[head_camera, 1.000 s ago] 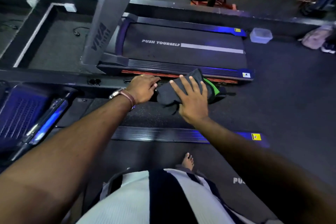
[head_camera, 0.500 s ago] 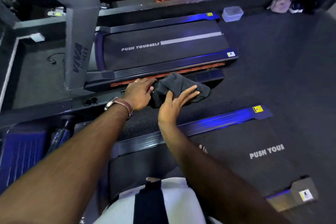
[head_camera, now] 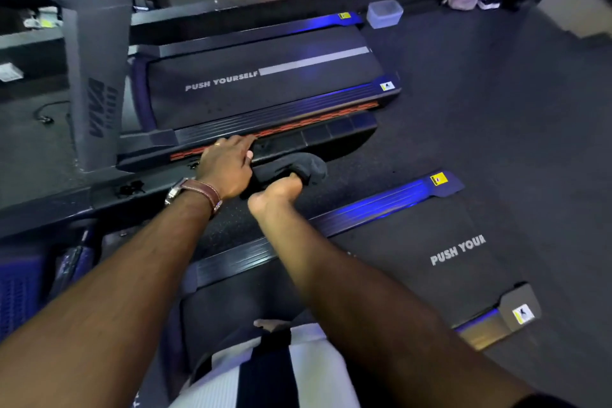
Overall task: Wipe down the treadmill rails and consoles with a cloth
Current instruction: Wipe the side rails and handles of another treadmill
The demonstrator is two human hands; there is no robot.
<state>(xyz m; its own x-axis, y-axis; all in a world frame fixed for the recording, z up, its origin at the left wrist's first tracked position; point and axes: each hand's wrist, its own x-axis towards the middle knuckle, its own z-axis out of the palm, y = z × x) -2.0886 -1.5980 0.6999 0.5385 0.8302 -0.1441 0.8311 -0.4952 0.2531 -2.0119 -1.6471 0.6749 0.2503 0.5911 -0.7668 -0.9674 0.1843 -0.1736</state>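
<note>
Both arms extend forward. Left hand [head_camera: 228, 167] lies flat, fingers straight; right hand [head_camera: 276, 194], wrist rotated, grips the cloth [head_camera: 293, 164].

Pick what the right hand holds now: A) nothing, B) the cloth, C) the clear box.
B: the right hand has its fingers curled into the dark cloth, while the left hand lies flat beside it.

The left hand [head_camera: 228, 166] lies flat on the dark rail [head_camera: 331, 132]. Just right of it, the right hand [head_camera: 275, 195] grips a dark cloth [head_camera: 298, 166].
</note>
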